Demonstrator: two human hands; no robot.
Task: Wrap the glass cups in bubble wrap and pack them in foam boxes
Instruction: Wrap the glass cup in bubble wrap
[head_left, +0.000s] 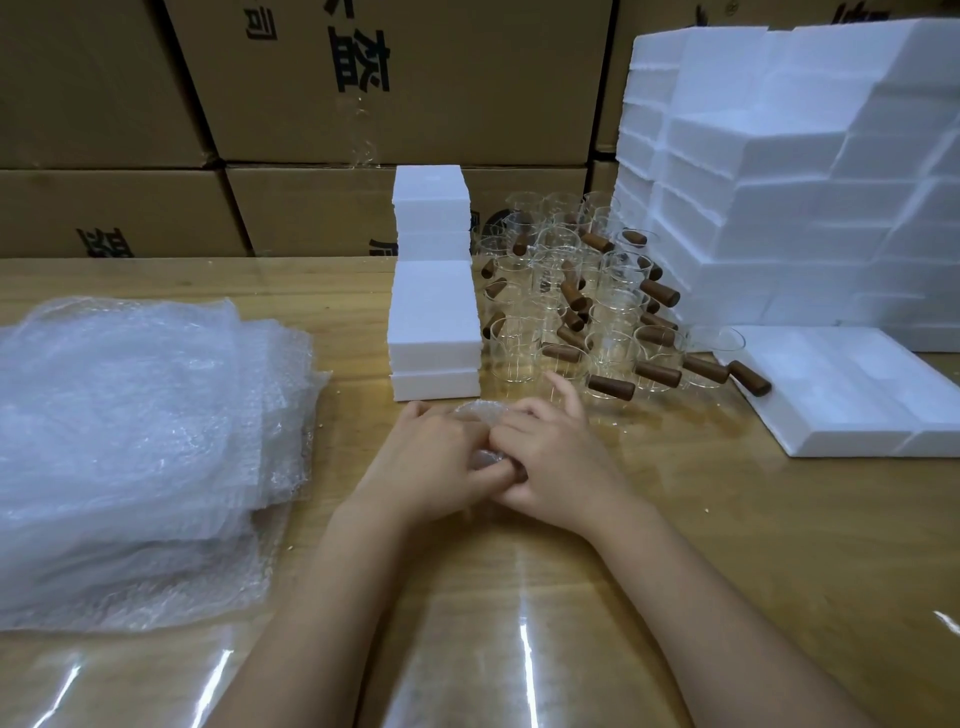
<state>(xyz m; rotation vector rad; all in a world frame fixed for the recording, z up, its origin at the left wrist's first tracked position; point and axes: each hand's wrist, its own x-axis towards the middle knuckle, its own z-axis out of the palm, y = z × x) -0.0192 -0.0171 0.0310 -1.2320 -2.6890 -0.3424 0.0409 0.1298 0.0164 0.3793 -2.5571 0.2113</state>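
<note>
While our left grip (431, 457) and right grip (550, 457) clench one bubble-wrapped cup (480, 413) on the bench (675, 545), one bubble wrap pile (130, 441) lies left, one foam-box stack (434, 312) stands beyond, and glass cups (561, 291), too crowded to count, cluster beside it.

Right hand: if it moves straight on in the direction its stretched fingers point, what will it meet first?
Most likely the nearest clear glass cups with brown wooden handles, standing just beyond the right hand, which holds a bubble-wrapped bundle. Depth is unclear.
</note>
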